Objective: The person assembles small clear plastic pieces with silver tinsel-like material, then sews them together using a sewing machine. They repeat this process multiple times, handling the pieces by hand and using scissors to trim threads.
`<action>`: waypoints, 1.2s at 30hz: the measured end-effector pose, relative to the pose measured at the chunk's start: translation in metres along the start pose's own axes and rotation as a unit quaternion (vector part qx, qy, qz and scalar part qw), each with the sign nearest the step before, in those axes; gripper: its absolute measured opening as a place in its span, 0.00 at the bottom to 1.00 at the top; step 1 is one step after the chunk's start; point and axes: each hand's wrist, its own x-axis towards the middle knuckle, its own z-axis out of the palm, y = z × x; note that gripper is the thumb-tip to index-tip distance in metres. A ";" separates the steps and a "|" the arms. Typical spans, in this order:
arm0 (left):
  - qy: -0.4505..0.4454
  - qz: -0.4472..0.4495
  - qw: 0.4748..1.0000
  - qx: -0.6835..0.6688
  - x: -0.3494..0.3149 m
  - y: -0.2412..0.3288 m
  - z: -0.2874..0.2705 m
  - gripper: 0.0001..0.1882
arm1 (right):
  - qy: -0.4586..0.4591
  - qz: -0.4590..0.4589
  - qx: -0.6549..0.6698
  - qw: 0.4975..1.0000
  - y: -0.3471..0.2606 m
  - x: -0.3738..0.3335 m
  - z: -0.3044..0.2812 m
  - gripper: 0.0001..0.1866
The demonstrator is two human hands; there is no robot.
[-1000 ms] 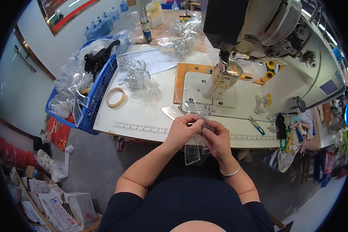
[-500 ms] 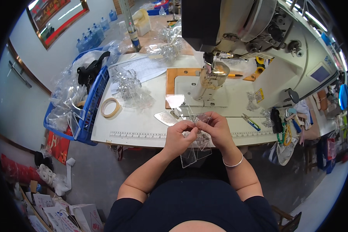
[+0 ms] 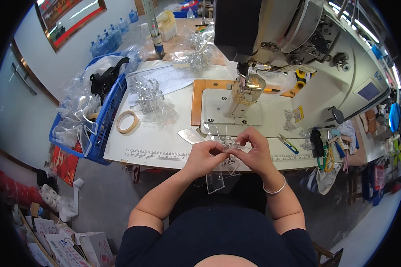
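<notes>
Close together at the table's front edge, my left hand [image 3: 206, 156] and my right hand [image 3: 254, 152] both pinch a bunch of clear plastic pieces [image 3: 215, 181]. The pieces look like thin transparent sheet with pale edging. Some hang below the edge of the table, others stick up past my fingers toward the sewing machine [image 3: 249, 95]. Just where each fingertip grips is too small to make out. A flat metal plate [image 3: 190, 135] lies left of the machine's bed, near my left hand. Right of my right hand rest thread snips [image 3: 288, 144] with blue and green handles.
A roll of tan tape [image 3: 127, 122] and a heap of clear plastic pieces [image 3: 149, 98] lie on the left of the white table [image 3: 165, 141]. Beyond the left edge stands a blue basket [image 3: 103, 120] full of plastic. Tools [image 3: 318, 144] crowd the right end.
My hands keep hold of the clear plastic pieces. My right thumb and fingers have shifted, and the hanging pieces have swung a little to the left. The whole view has shifted slightly.
</notes>
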 end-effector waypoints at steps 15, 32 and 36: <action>-0.061 -0.012 0.998 0.006 0.007 0.001 -0.005 0.11 | -0.211 0.268 0.147 0.928 0.005 0.011 -0.020 0.11; -0.173 0.117 0.958 0.198 0.043 0.022 -0.017 0.26 | -0.031 0.405 0.486 0.774 0.029 -0.030 -0.009 0.09; -0.320 0.075 0.943 -0.053 0.058 0.026 -0.010 0.36 | 0.027 0.405 0.544 0.734 0.024 -0.035 -0.007 0.08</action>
